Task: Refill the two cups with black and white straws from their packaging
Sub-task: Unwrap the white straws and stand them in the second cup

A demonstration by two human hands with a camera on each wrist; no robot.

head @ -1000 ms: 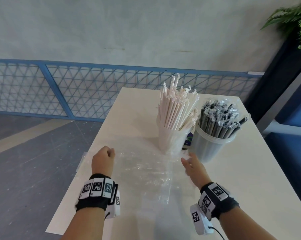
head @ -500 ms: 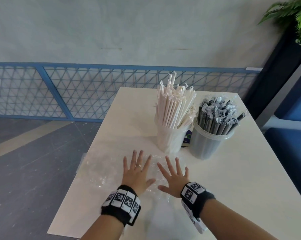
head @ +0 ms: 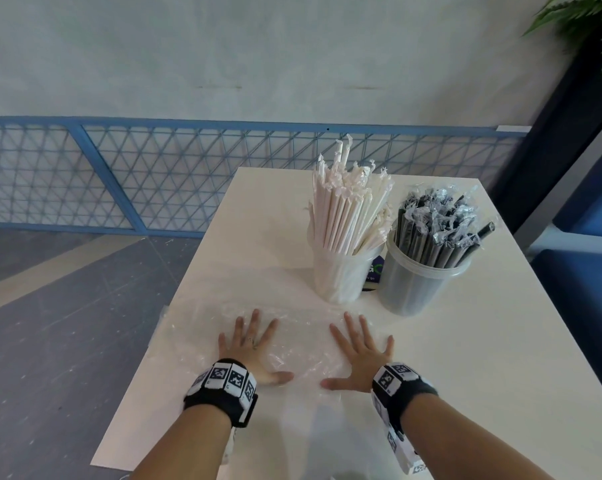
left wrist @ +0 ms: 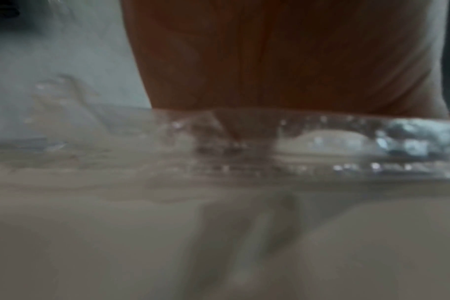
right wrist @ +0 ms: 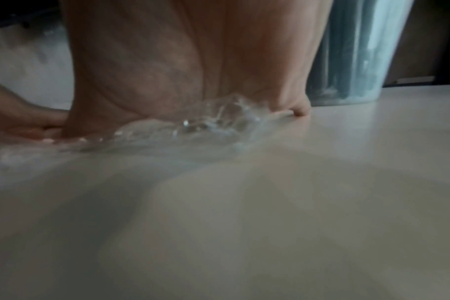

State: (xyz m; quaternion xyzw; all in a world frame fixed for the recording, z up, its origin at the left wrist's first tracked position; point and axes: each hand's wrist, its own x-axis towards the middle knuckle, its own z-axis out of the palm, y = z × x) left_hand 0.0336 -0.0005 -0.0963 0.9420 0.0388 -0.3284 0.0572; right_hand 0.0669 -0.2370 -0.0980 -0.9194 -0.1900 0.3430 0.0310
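Observation:
Two clear cups stand at the back right of the white table (head: 500,341). The left cup (head: 341,275) is packed with white paper-wrapped straws (head: 348,206). The right cup (head: 421,285) is packed with black straws (head: 434,226) in clear wrappers. Empty clear plastic packaging (head: 303,348) lies crumpled flat in front of them. My left hand (head: 249,344) and right hand (head: 360,351) press flat on it, fingers spread and straight, thumbs pointing toward each other. The wrist views show each palm (left wrist: 270,56) (right wrist: 193,60) down on the crinkled film (left wrist: 321,146) (right wrist: 213,121).
A blue lattice railing (head: 154,174) runs behind the table, with grey floor (head: 50,341) to the left. A small blue label (head: 375,268) sits between the cups. Plant leaves (head: 597,26) hang at the upper right. A dark blue seat (head: 583,306) lies to the right.
One second ago both hands were loosely curled over the plastic. They then flattened side by side on it, and now they have slid apart, spreading the film.

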